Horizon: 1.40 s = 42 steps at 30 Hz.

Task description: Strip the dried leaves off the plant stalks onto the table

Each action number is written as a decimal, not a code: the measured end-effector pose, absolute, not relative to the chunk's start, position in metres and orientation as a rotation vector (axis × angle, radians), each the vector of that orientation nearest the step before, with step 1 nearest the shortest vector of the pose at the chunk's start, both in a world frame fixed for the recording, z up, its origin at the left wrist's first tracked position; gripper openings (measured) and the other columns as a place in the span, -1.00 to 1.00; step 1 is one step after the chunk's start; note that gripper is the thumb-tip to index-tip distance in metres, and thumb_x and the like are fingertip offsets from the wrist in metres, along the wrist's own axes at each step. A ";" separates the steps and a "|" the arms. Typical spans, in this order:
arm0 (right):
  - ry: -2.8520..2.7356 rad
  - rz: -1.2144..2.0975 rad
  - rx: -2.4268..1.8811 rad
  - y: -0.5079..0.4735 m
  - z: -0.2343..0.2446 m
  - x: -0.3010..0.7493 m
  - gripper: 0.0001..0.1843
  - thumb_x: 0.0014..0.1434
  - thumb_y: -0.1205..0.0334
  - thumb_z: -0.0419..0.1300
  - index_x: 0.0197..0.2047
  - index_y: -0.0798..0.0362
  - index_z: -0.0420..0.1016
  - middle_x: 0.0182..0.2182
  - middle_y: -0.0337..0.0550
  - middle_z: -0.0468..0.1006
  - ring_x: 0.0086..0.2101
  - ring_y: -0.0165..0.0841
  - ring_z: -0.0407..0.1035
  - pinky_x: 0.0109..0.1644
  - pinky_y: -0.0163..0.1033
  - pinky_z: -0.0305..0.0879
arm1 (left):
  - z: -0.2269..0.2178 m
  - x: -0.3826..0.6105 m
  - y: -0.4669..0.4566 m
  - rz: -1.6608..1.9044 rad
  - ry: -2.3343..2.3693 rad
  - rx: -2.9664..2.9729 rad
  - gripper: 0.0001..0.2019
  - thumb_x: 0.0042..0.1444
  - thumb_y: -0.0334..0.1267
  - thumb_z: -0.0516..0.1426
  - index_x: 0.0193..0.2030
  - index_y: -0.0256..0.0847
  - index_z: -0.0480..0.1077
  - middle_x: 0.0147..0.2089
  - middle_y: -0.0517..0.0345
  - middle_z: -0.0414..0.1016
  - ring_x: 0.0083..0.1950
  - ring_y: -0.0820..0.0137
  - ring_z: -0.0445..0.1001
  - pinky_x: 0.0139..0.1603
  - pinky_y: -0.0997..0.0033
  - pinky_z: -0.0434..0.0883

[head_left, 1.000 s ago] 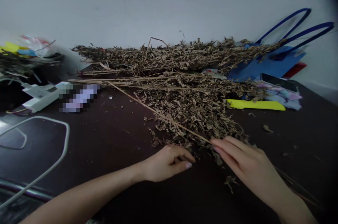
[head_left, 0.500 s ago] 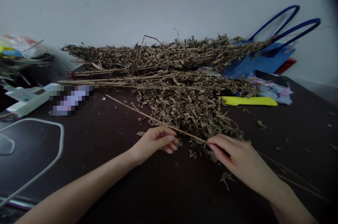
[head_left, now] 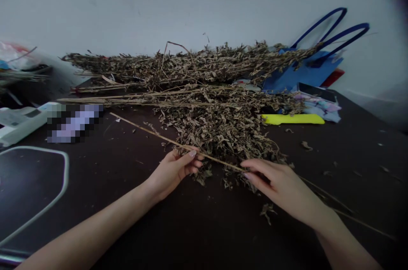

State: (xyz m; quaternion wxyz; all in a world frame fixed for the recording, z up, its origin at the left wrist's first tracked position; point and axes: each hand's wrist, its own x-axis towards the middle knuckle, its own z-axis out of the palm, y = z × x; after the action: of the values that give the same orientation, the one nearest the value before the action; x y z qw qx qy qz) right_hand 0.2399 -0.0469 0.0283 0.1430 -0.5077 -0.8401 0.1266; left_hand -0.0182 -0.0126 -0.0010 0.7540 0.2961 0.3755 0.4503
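A thin, bare dried plant stalk (head_left: 151, 133) slants across the front of a heap of dried leaves (head_left: 216, 127). My left hand (head_left: 175, 168) pinches it near its middle, the thumb lying on top and the other fingers curled beneath. At the stalk's near right end is my right hand (head_left: 274, 181). Its thumb and forefinger stand slightly apart around that tip, loosened from it. Crumbled leaves lie just under both hands, on the dark table (head_left: 197, 223).
Behind the heap lie long bundles of dried stems (head_left: 191, 66). At right are a blue bag (head_left: 277, 79), a yellow strip-like object (head_left: 293, 119) and a phone (head_left: 315, 91) on cloth. A white power strip (head_left: 28, 121) and a white cable-like loop (head_left: 66, 168) sit at left.
My left hand has come up and closed on the stalk. My right thumb and forefinger, pinching its end before, have parted a little. The whole view has shifted slightly.
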 end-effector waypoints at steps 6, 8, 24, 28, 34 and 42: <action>-2.402 0.245 -1.384 -0.051 0.016 0.227 -0.73 0.26 0.15 -0.02 -0.01 -0.01 0.32 -0.20 -0.13 0.48 -0.29 -0.38 0.41 -0.25 -0.27 0.33 | 0.000 -0.013 -0.019 0.922 0.800 0.744 -0.87 0.06 -0.36 0.18 -0.24 -0.35 0.41 -0.32 0.05 0.51 -0.35 0.49 0.47 -0.31 0.53 0.43; -2.406 0.175 -1.350 -0.052 0.012 0.222 -0.74 0.26 0.18 -0.02 -0.03 0.01 0.35 -0.23 -0.14 0.48 -0.31 -0.38 0.41 -0.26 -0.28 0.32 | -0.001 -0.012 -0.022 0.893 0.796 0.793 -0.88 0.06 -0.36 0.18 -0.24 -0.35 0.40 -0.31 0.05 0.51 -0.33 0.48 0.47 -0.30 0.52 0.43; -2.256 0.064 -1.420 -0.052 0.013 0.221 -0.74 0.27 0.20 -0.06 -0.13 0.02 0.43 -0.33 -0.15 0.38 -0.47 -0.47 0.32 -0.36 -0.34 0.25 | 0.008 -0.033 -0.003 1.235 0.893 0.809 -0.87 0.09 -0.31 0.15 -0.21 -0.28 0.41 -0.17 0.10 0.39 -0.41 0.59 0.35 -0.46 0.62 0.34; -2.265 0.079 -1.421 -0.052 0.013 0.221 -0.74 0.27 0.21 -0.05 -0.12 0.02 0.43 -0.31 -0.13 0.36 -0.45 -0.45 0.31 -0.36 -0.32 0.25 | 0.009 -0.038 0.004 1.283 0.835 0.761 -0.95 0.05 -0.36 0.18 -0.34 -0.30 0.43 -0.33 0.20 0.35 -0.45 0.63 0.28 -0.48 0.66 0.31; -2.286 0.118 -1.380 -0.050 0.012 0.219 -0.78 0.25 0.26 -0.03 -0.17 0.07 0.42 -0.29 -0.08 0.34 -0.27 -0.32 0.27 -0.21 -0.20 0.25 | 0.003 -0.031 0.001 1.287 0.790 0.803 -0.93 0.02 -0.38 0.20 -0.32 -0.30 0.47 -0.36 0.17 0.38 -0.38 0.56 0.35 -0.35 0.60 0.38; -2.320 0.194 -1.332 -0.047 0.004 0.217 -0.79 0.25 0.31 -0.04 -0.26 0.08 0.42 -0.39 -0.13 0.37 -0.31 -0.34 0.23 -0.19 -0.20 0.22 | -0.001 -0.031 0.000 1.221 0.785 0.856 -0.87 0.05 -0.39 0.19 -0.22 -0.29 0.44 -0.34 0.17 0.41 -0.34 0.54 0.41 -0.27 0.56 0.41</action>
State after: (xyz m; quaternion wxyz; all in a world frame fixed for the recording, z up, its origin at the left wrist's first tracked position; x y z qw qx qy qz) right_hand 0.2169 -0.0466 0.0037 0.2274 -0.4836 -0.8423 0.0703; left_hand -0.0310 -0.0001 -0.0014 0.6654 0.3793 0.3477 0.5407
